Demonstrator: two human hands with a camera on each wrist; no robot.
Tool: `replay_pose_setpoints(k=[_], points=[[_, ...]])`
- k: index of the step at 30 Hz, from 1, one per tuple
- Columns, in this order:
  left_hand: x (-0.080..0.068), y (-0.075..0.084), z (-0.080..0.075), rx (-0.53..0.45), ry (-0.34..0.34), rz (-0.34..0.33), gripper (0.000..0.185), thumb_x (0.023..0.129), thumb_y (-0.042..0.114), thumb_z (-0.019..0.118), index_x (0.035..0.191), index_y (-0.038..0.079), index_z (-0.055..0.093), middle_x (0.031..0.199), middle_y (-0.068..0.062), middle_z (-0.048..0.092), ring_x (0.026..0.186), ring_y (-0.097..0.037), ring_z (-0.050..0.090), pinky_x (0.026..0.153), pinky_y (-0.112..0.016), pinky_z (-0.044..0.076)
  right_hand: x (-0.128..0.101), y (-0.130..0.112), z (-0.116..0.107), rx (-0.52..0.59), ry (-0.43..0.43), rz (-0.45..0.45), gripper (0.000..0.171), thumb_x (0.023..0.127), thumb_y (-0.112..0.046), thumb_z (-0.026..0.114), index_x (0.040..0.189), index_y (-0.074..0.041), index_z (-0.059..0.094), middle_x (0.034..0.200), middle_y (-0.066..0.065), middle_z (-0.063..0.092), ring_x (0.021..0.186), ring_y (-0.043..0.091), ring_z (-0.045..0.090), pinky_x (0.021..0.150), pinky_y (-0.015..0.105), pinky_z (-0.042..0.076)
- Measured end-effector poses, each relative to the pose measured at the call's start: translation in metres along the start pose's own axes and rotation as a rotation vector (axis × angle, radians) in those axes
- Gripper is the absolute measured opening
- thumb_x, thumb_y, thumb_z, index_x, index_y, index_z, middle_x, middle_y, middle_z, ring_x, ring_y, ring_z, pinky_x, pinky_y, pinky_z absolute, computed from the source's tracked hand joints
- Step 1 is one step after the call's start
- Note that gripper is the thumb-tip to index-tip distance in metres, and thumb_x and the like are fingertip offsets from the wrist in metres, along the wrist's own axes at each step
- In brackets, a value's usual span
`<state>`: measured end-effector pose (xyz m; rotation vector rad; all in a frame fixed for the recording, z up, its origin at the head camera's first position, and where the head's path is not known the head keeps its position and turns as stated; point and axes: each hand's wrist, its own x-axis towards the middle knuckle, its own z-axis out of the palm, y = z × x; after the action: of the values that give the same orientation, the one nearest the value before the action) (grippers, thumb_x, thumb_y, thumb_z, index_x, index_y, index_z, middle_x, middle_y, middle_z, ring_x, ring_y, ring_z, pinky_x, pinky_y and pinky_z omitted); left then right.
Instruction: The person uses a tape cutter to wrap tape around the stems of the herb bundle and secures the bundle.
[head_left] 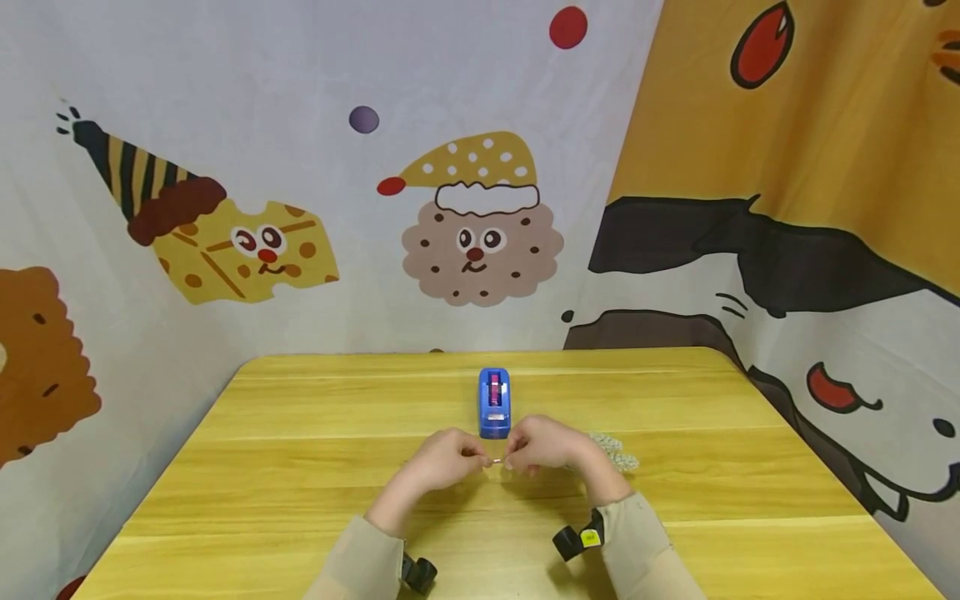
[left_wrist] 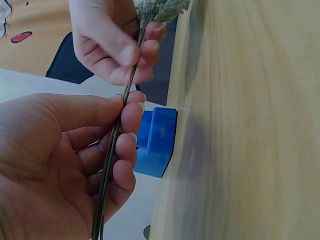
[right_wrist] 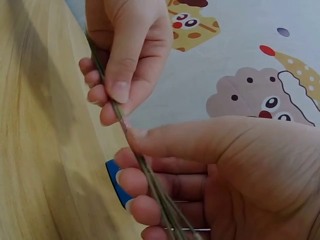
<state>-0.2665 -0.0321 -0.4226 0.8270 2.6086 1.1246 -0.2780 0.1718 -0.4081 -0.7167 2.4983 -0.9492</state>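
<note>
Over the middle of a yellow wooden bench (head_left: pixel 300 467), two hands meet fingertip to fingertip around one small bundle of thin green-brown dried stems (left_wrist: pixel 116 135). The left hand (head_left: pixel 442 460) pinches the stems between thumb and curled fingers, and the right hand (head_left: pixel 543 443) pinches the same bundle just beside it, thumb pressed along the stalks. From the right wrist view the stems (right_wrist: pixel 150 180) run through both grips, several strands fanning out low in the palm; their exact number cannot be told. From the left wrist view the pale fluffy flower heads (left_wrist: pixel 160 7) show at the far end, beyond the right hand's fingers. On the bench a tuft of the same pale heads (head_left: pixel 618 450) lies just behind the right wrist. One blue plastic tape dispenser (head_left: pixel 494 403) stands upright just beyond the hands, near but not touching them. Behind the bench hang two cartoon-printed cloth backdrops (head_left: pixel 465 217), one pale, one orange.
</note>
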Motion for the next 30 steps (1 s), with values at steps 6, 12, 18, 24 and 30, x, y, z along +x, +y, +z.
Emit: replay_pose_setpoints(k=[6, 12, 18, 24, 30], points=[[0.001, 0.0, 0.001, -0.001, 0.01, -0.006, 0.013, 0.083, 0.018, 0.06, 0.077, 0.01, 0.069, 0.068, 0.001, 0.062, 0.048, -0.008, 0.044, 0.045, -0.024, 0.037, 0.0, -0.003, -0.002, -0.075, 0.004, -0.016, 0.016, 0.081, -0.012, 0.06, 0.068, -0.004, 0.066, 0.057, 0.005, 0.058, 0.049, 0.014, 0.05, 0.049, 0.025, 0.041], [0.001, -0.001, 0.003, 0.002, 0.023, -0.01, 0.013, 0.083, 0.018, 0.06, 0.079, 0.011, 0.069, 0.067, 0.006, 0.06, 0.05, -0.008, 0.045, 0.047, -0.025, 0.038, 0.0, -0.007, -0.002, -0.094, 0.026, -0.001, 0.01, 0.079, -0.009, 0.062, 0.07, -0.006, 0.067, 0.06, -0.002, 0.059, 0.053, 0.012, 0.054, 0.05, 0.025, 0.043], [0.002, -0.001, 0.003, 0.016, 0.033, -0.015, 0.01, 0.082, 0.018, 0.061, 0.079, 0.013, 0.069, 0.068, 0.011, 0.058, 0.055, -0.008, 0.048, 0.053, -0.026, 0.041, 0.0, -0.006, -0.002, -0.068, 0.038, -0.014, 0.008, 0.077, -0.008, 0.064, 0.07, -0.005, 0.068, 0.062, -0.002, 0.061, 0.058, 0.02, 0.061, 0.052, 0.027, 0.046], [0.001, -0.001, 0.004, -0.008, 0.032, -0.037, 0.008, 0.08, 0.018, 0.062, 0.081, 0.014, 0.069, 0.072, 0.01, 0.059, 0.054, -0.01, 0.051, 0.052, -0.027, 0.043, 0.0, 0.0, 0.0, 0.023, 0.03, 0.006, 0.006, 0.077, -0.006, 0.064, 0.071, -0.006, 0.066, 0.066, 0.0, 0.062, 0.058, 0.022, 0.062, 0.056, 0.032, 0.049], [0.002, -0.005, 0.006, -0.035, 0.003, -0.05, 0.01, 0.082, 0.019, 0.06, 0.085, 0.013, 0.068, 0.073, 0.006, 0.06, 0.051, -0.015, 0.054, 0.05, -0.028, 0.044, 0.001, 0.005, 0.003, 0.155, -0.006, 0.014, 0.005, 0.078, -0.004, 0.062, 0.074, -0.001, 0.063, 0.069, 0.009, 0.063, 0.058, 0.026, 0.061, 0.055, 0.039, 0.05]])
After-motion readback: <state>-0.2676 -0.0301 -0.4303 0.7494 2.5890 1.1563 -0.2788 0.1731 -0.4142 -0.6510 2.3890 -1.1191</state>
